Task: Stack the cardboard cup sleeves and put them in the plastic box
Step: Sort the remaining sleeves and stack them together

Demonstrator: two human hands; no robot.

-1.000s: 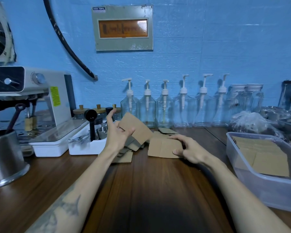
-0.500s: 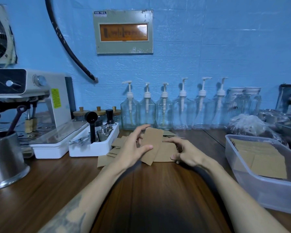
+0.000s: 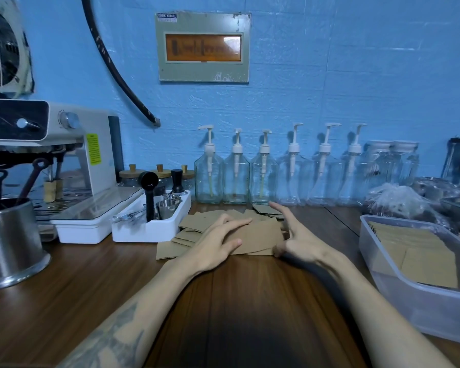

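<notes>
Pressing flat on the growing stack of cardboard cup sleeves (image 3: 252,239), the left hand (image 3: 218,247) now lies with its fingers straight and spread across the top sleeve. A second ago that hand held a sleeve up in the air, pinched between thumb and fingers; half a second ago it was bringing the sleeve down; now the sleeve lies on the pile and the grip has let go into a flat press. The right hand (image 3: 296,240) stands at the stack's right edge, fingers spread and loosely extended, thumb near the corner, pinching nothing; earlier it was curled against that same edge.

So one more sleeve has joined the stack, and both hands seem to be squaring it. The stack sits on the wooden bench (image 3: 237,301) in front of the pump bottles (image 3: 235,179), with loose sleeves (image 3: 186,235) fanned out to its left, beside the white tray (image 3: 149,229). The plastic box (image 3: 420,296) stands well apart to the right, already holding flat sleeves. I judge gathering continues: the loose pieces remain unstacked, and nothing from this pile has reached the box yet.
</notes>
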